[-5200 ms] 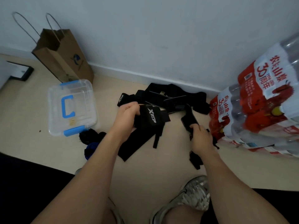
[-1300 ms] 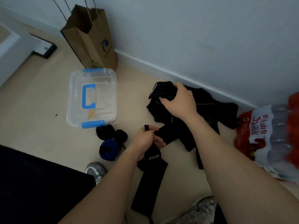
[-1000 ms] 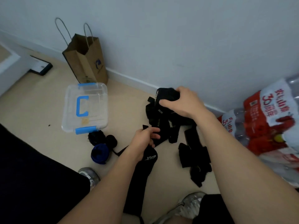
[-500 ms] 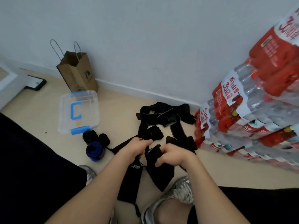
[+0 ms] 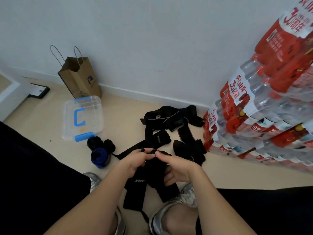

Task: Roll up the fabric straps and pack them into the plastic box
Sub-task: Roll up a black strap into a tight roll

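**Hands**
- Left hand: the fingers are curled. Thumb and fingertips pinch the upper end of the black strap.
- Right hand: thumb and forefinger pinch the same upper end, tip to tip with the left hand. The other fingers lie loosely curled against the strap's right edge.
- The strap hangs from both grips in two limbs, above the floor and between the grey shoes.

**Markings**
- Left limb of the strap: a white logo, too blurred to read.
- Strap pile: one strap carries a small white label, too small to read.
- Water-bottle packs: red labels with "30" and Chinese characters, among them 周年.
- Paper bag: a dark blue emblem, with no legible text.

**Task items**
- Plastic box: transparent, lid on, with a blue handle and blue latches. It stands on the floor left of the pile, in front of the bag.
- Rolled straps: two black and one blue, touching one another, just beside the box's near latch.

**Room**
- A strip of bare floor lies between the box and the pile.
- The pile's far edge lies near the skirting board.
- The pile's right edge touches the bottle packs
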`<action>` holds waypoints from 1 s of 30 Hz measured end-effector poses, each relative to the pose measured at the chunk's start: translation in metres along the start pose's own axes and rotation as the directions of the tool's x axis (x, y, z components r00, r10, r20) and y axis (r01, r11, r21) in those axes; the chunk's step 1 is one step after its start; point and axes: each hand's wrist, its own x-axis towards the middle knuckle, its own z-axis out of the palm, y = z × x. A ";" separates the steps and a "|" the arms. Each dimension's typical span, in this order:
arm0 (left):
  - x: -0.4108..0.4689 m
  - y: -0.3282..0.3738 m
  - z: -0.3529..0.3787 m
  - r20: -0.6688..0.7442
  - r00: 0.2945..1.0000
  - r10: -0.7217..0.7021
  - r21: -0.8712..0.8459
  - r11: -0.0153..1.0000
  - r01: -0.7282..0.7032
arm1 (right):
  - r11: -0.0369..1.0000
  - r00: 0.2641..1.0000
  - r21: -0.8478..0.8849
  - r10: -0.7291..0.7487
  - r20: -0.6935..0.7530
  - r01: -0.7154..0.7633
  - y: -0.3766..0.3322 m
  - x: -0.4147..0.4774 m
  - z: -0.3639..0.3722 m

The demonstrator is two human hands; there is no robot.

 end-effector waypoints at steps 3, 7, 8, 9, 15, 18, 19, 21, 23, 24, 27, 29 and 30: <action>-0.004 0.000 -0.004 0.070 0.997 -0.020 0.050 0.999 0.016 | 0.975 0.959 0.212 -0.010 -0.284 0.073 0.003 0.015 0.000; -0.004 -0.002 -0.006 0.096 0.995 0.027 0.211 0.976 -0.047 | 0.883 0.903 0.406 -0.047 -0.426 0.237 0.003 0.029 -0.003; -0.004 -0.002 -0.008 0.103 0.994 0.033 0.223 0.973 -0.055 | 0.857 0.906 0.448 -0.049 -0.420 0.254 0.001 0.029 -0.004; -0.003 -0.002 -0.010 0.108 0.994 0.034 0.223 0.973 -0.058 | 0.825 0.907 0.498 -0.044 -0.418 0.269 0.000 0.029 -0.005; 0.008 -0.006 -0.011 -0.020 0.974 0.226 0.426 0.883 -0.197 | 0.768 0.916 0.576 -0.032 -0.400 0.279 -0.008 0.033 -0.005; 0.012 -0.010 -0.010 -0.081 0.934 0.349 0.475 0.837 -0.271 | 0.711 0.935 0.650 -0.031 -0.354 0.270 -0.011 0.033 -0.002; 0.012 -0.010 -0.009 -0.079 0.931 0.355 0.490 0.827 -0.274 | 0.666 0.945 0.704 -0.005 -0.327 0.246 -0.011 0.033 -0.002; 0.012 -0.008 -0.008 -0.043 0.931 0.364 0.531 0.797 -0.287 | 0.620 0.963 0.762 0.036 -0.267 0.188 -0.010 0.034 -0.003; 0.012 -0.006 -0.005 0.000 0.931 0.364 0.567 0.767 -0.300 | 0.627 0.975 0.765 0.039 -0.217 0.145 -0.008 0.033 -0.005; 0.011 -0.005 -0.004 0.018 0.932 0.362 0.584 0.753 -0.303 | 0.631 0.979 0.764 0.035 -0.199 0.133 -0.007 0.033 -0.007; 0.010 -0.001 0.000 0.061 0.934 0.352 0.611 0.727 -0.314 | 0.643 0.987 0.759 0.037 -0.159 0.099 -0.005 0.033 -0.011; 0.009 0.002 0.001 0.084 0.932 0.353 0.610 0.721 -0.328 | 0.698 0.987 0.710 0.036 -0.158 0.088 -0.007 0.032 -0.013; 0.008 0.003 0.001 0.090 0.931 0.353 0.607 0.722 -0.332 | 0.733 0.986 0.675 0.034 -0.162 0.086 -0.008 0.031 -0.014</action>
